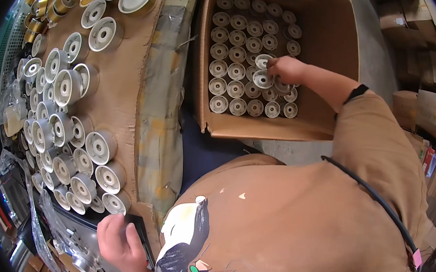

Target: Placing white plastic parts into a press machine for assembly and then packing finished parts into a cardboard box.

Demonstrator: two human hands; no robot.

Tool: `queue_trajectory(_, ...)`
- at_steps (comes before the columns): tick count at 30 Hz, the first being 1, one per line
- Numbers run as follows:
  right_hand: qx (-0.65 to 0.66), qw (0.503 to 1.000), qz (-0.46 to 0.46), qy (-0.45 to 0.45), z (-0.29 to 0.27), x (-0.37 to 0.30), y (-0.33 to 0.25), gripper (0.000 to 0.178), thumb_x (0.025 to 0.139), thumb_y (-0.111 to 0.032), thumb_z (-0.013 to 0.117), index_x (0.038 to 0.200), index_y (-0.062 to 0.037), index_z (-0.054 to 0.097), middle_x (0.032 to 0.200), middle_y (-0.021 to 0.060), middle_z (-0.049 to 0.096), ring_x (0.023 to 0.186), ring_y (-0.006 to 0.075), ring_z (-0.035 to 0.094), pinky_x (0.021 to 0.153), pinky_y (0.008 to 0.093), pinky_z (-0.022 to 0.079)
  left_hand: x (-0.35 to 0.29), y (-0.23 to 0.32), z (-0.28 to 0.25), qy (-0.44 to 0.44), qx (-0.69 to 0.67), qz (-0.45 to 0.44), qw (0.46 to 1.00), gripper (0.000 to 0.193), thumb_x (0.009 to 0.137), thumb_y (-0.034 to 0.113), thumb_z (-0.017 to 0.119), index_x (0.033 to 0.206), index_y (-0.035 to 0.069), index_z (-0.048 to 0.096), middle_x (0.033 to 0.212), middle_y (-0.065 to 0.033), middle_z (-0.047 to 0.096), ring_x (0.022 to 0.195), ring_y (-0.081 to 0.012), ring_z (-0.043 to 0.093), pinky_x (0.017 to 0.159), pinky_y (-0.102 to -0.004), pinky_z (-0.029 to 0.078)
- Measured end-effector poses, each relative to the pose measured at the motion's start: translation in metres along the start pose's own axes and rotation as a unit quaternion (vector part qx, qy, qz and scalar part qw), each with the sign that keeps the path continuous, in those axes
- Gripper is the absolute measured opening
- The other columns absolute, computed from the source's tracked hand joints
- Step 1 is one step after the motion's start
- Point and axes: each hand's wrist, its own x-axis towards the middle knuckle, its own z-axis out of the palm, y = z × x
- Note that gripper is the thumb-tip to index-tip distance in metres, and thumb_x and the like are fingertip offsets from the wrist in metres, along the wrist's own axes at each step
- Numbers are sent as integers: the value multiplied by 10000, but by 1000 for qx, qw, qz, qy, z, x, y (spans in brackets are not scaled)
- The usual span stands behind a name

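Observation:
My right hand (286, 71) reaches down into the open cardboard box (330, 50), its fingers closed on a few round white cup-shaped caps. One held cap (262, 80) shows below the fingertips, with another white cap (263, 61) just above it. Beneath them, rows of similar caps (236, 88) cover the bottom of the box, part of them hidden by the hand. At the near edge of the workbench, my left hand (117, 242) is half curled, thumb apart from the fingers, and nothing shows in it. It is nearest to a white cap (115, 203) in the bench pile.
Many white caps (67, 88) stand crowded and stacked on the cardboard-covered bench (122, 82) at left, with gold-coloured ones (58, 9) behind. A taped padded edge (164, 104) runs between bench and box. Stacked cartons (408, 25) line the far right.

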Motion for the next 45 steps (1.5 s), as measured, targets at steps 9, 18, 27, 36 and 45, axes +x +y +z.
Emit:
queue_trajectory(9,-157,987,-2,24,68,42,48,264,764,-72,678,994,-177,756,1209,51,601,1047,303,628,866,430,563,16,23,0,-75,57,23,995,242,821,-24,661,1061,-52,673,1020,-200,676,943,-370,641,867,-410,502)
queue_trajectory(18,-186,971,120,91,95,45,48,248,780,-115,676,1019,-146,735,1190,85,583,1065,309,627,874,424,570,29,22,7,-90,70,60,992,271,798,59,700,1058,-7,663,1009,-163,681,881,-362,632,820,-445,488)
queue_trajectory(27,-111,974,107,165,89,40,27,300,754,-172,714,1046,-103,725,1192,117,606,1068,331,629,879,448,556,19,20,9,-75,71,66,992,274,791,46,696,1057,-8,664,1000,-162,675,868,-359,625,815,-445,482)
queue_trajectory(36,-58,980,150,120,100,55,4,245,810,-196,698,1024,-78,676,1049,118,645,1037,329,655,862,453,561,15,10,8,-71,60,85,992,270,791,40,693,1053,-7,655,989,-159,675,847,-360,622,787,-443,474)
queue_trajectory(45,-26,959,250,128,79,65,-9,309,837,-128,656,1134,-77,728,1096,177,721,1025,358,690,850,469,568,21,14,5,-29,69,100,992,229,766,80,765,984,41,709,941,-109,700,835,-303,664,737,-420,509)
